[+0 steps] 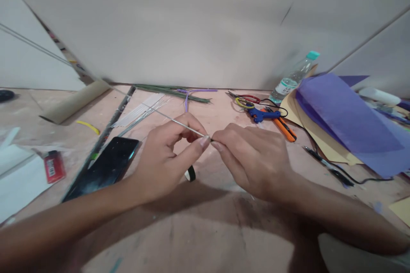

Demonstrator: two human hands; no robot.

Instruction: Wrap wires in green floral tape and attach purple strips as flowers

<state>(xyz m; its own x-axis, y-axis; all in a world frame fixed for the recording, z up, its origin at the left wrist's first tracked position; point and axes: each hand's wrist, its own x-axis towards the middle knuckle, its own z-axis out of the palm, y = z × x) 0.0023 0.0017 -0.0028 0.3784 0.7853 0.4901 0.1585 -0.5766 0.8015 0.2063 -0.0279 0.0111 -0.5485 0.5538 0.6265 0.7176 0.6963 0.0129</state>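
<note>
At the left of the bench [192,243] lies a red lighter [54,167], with a brown cardboard tube [77,101] farther off and a black phone [104,166] to the right. Green stems [160,89] lie along the far edge. The left hand [162,160] has its grip pinched, thumb against finger, on a thin pale rod [163,114] that slants up toward the far left, above the bench. A small dark roll [192,173] shows just near of this hand. The right hand [259,160] has its fingertips pinched together at the rod's right end, seemingly on a dark bit there, though it is too small to be sure. Farther right are scissors [247,101], a blue glue gun [263,114], an orange cutter [285,129], a bottle [290,82], a pen [328,165] and purple sheets [349,115].
</note>
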